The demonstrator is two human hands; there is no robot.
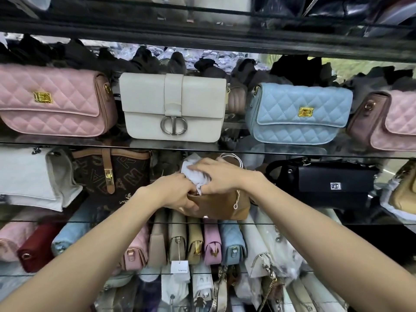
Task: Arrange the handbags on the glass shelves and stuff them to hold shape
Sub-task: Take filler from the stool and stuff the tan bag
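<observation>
Stuffing looks to be the step in hand: the right hand [221, 174] presses the white paper wad [195, 174] down into the tan handbag [219, 204] on the middle glass shelf [292, 221], fingers curled over it. The left hand [177, 194] grips the bag's open mouth just beside; next, I judge, comes tucking the paper fully inside.

The cream bag [173, 106] bears a "CD" clasp [173, 126]; tag print unreadable.

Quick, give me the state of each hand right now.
Left hand: grips the open top edge of the tan handbag.
Right hand: fingers curled on the white stuffing paper, pressing it into the bag.
</observation>
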